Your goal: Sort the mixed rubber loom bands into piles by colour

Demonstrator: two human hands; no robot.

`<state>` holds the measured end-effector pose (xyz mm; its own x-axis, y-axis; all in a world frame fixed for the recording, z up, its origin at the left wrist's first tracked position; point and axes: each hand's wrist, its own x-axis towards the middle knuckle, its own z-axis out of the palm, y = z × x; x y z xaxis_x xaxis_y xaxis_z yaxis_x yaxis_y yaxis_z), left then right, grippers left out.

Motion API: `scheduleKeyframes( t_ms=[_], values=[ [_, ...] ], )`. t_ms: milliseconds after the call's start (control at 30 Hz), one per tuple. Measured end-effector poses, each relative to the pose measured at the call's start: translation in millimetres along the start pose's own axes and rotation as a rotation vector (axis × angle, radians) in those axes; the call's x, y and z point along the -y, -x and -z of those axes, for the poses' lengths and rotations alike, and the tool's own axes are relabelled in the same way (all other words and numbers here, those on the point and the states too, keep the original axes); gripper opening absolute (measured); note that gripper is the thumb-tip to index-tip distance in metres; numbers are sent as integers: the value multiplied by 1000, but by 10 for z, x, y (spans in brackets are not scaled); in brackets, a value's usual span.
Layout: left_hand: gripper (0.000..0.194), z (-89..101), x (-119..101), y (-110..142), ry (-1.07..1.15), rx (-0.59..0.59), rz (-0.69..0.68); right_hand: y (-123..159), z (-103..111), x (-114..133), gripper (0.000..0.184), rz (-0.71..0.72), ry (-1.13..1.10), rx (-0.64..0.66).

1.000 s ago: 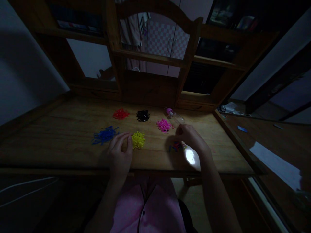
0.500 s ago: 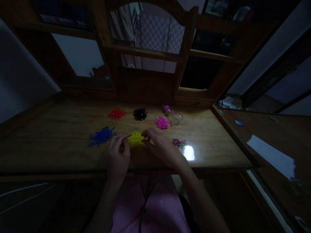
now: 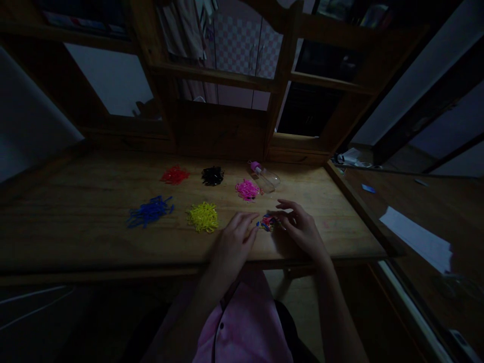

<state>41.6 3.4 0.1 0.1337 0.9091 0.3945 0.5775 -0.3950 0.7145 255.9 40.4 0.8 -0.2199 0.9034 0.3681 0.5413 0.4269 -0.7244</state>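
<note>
A small pile of mixed-colour rubber bands (image 3: pixel 267 222) lies between my two hands on the wooden desk. My left hand (image 3: pixel 235 241) rests just left of it, thumb and fingers curved but apart, with a blue bit at the thumb tip. On the pile's right side, my right hand (image 3: pixel 301 228) has its fingers spread, some tips at the bands. Sorted by colour are yellow bands (image 3: pixel 203 217), blue bands (image 3: pixel 150 212), red bands (image 3: pixel 175 175), black bands (image 3: pixel 212 176) and pink bands (image 3: pixel 247 190).
Behind the pink pile, a clear bottle (image 3: pixel 269 180) with a pink top lies on its side. A wooden shelf unit with a mirror (image 3: pixel 242 50) rises at the desk's back. On the right-hand surface are white paper (image 3: pixel 416 238) and a small blue card (image 3: pixel 368 188).
My right hand went from the mixed pile to the yellow pile, then back to the mixed pile. My left hand moved right, from beside the yellow pile to the mixed one.
</note>
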Motion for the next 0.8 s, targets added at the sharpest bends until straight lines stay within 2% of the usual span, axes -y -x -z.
scheduleKeyframes(
  t_ms=[133, 267, 400, 500, 667, 800],
  values=[
    [27, -163, 67, -141, -203, 120, 60, -23, -65, -19, 37, 74, 96, 35],
    [13, -176, 77, -205, -354, 179, 56, -32, -91, 26, 23, 98, 168, 62],
    [8, -162, 48, -206, -402, 179, 18, -33, -92, 43, 17, 93, 143, 57],
    [5, -155, 28, -198, -328, 132, 33, -35, -78, 39, 15, 91, 126, 51],
    [4, -205, 8, -221, -43, 15, 172, -22, -44, 46, 14, 56, 60, 15],
    [6, -292, 7, -240, 98, -17, 184, 3, -32, 50, 14, 2, -15, 8]
  ],
)
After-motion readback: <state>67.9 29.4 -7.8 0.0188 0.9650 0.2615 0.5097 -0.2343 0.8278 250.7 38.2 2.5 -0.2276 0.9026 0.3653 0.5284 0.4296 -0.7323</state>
